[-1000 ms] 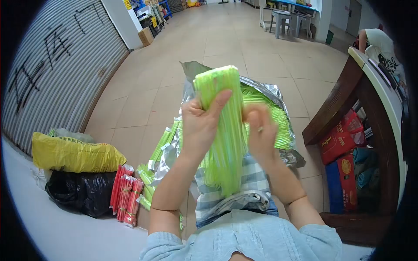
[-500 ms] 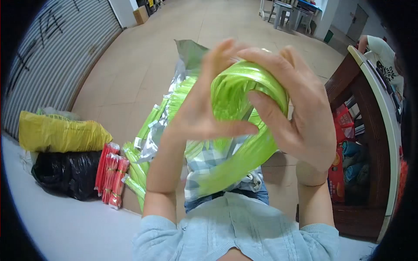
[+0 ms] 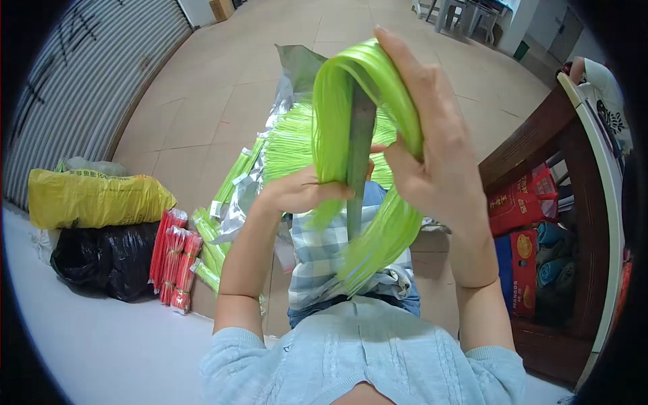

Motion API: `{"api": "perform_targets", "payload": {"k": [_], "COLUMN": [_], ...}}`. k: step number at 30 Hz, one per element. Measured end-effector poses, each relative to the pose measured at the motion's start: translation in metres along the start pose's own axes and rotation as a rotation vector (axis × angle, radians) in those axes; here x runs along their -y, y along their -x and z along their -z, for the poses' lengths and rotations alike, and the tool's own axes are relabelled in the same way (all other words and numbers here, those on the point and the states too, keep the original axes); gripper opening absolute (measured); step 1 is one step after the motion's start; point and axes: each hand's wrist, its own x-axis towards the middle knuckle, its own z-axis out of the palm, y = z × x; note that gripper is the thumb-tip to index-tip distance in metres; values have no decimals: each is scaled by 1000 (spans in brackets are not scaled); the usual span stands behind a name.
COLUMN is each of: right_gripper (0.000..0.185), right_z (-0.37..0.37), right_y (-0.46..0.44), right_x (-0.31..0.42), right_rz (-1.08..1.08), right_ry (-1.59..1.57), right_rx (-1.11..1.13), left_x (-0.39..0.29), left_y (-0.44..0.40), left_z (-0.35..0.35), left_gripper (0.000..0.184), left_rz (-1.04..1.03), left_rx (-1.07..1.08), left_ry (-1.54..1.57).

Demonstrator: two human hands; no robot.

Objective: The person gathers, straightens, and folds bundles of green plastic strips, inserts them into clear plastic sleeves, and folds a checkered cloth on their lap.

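Note:
A bundle of bright green strands [image 3: 399, 88] is bent into an upside-down U in front of me. My right hand [image 3: 439, 142] grips its right side, with fingers up along the bend and the thumb inside. My left hand [image 3: 304, 191] is closed round the lower part of its left side. Between the two sides stands a long dark flat strip [image 3: 361, 148]; what it is I cannot make out. Behind the hands more green strands [image 3: 287, 145] lie spread on silver wrapping [image 3: 300, 64]. A checked cloth [image 3: 314, 260] covers my lap.
Red bundles [image 3: 183, 270] and wrapped green bundles [image 3: 211, 253] lie at the left, beside a black bag [image 3: 111, 260] and a yellow sack [image 3: 98, 199]. On the right stands a dark wooden cabinet [image 3: 594, 182] holding red bags [image 3: 520, 202]. Part of another person [image 3: 604, 84] shows behind it.
The green bundle, upright and straight at first, is now bent over. My right hand has risen to its bend; my left hand has moved down and closed on its left side. The dark strip has come into view.

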Motion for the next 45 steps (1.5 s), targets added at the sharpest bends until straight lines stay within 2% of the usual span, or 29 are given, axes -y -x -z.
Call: {"api": "perform_targets", "payload": {"k": [2, 6, 9, 10, 13, 18, 22, 25, 27, 28, 29, 32, 35, 37, 38, 39, 41, 42, 43, 45], "right_gripper": [81, 85, 88, 87, 87, 84, 78, 74, 74, 66, 65, 64, 62, 61, 45, 41, 32, 30, 27, 27], "right_z": [-13, -50, -90, -100, -127, -154, -154, -144, -137, -136, -139, -152, -165, -167, -167, -161, -145, -138, -128, -113], "right_y": [4, 26, 61, 71, 99, 106, 113, 112, 110, 111, 113, 127, 142, 151, 155, 160, 165, 151, 130, 106], "right_x": [-13, -47, -79, -87, -98, -102, -100, -88, -84, -84, -85, -93, -104, -105, -104, -106, -116, -115, -114, -122], "right_rz": [-67, -177, -313, -343, -419, -490, -392, -354, -337, -329, -312, -262, -205, -208, -220, -228, -226, -295, -373, -593], "right_ry": [-55, -142, -182, -170, -146, -89, -66, -124, -95, -103, -107, -62, 15, 121, 229, 170, 45, -52, -149, -452], "right_rx": [-12, -70, -50, -41, -31, -117, -179, -232, -252, -268, -288, -275, -231, -196, -179, -191, -220, -305, -385, -191], "left_x": [12, 67, 133, 134, 156, 166, 140, 135, 133, 134, 134, 130, 133, 143, 148, 151, 153, 153, 151, 138], "left_y": [-2, -20, -39, -45, -51, -71, -65, -59, -58, -58, -58, -61, -57, -55, -55, -55, -53, -51, -48, -45], "left_z": [4, 9, 25, 23, 24, 6, -12, -24, -34, -37, -40, -42, -43, -42, -36, -32, -27, -25, -28, -34], "left_gripper": [55, 46, 38, 34, 32, 37, 41, 37, 39, 41, 43, 53, 46, 52, 55, 58, 52, 50, 46, 37], "left_rz": [7, -173, -243, -189, -56, -116, -202, -123, -153, -159, -169, -193, -352, -373, -295, -221, -166, -137, -121, -86], "left_rx": [-18, -245, -253, -377, -488, -432, -322, -348, -364, -370, -372, -328, -245, -313, -366, -420, -369, -349, -346, -324], "left_ry": [80, 259, 732, 685, 757, 870, 935, 886, 850, 799, 744, 834, 1153, 889, 716, 541, 646, 699, 614, 444]}}
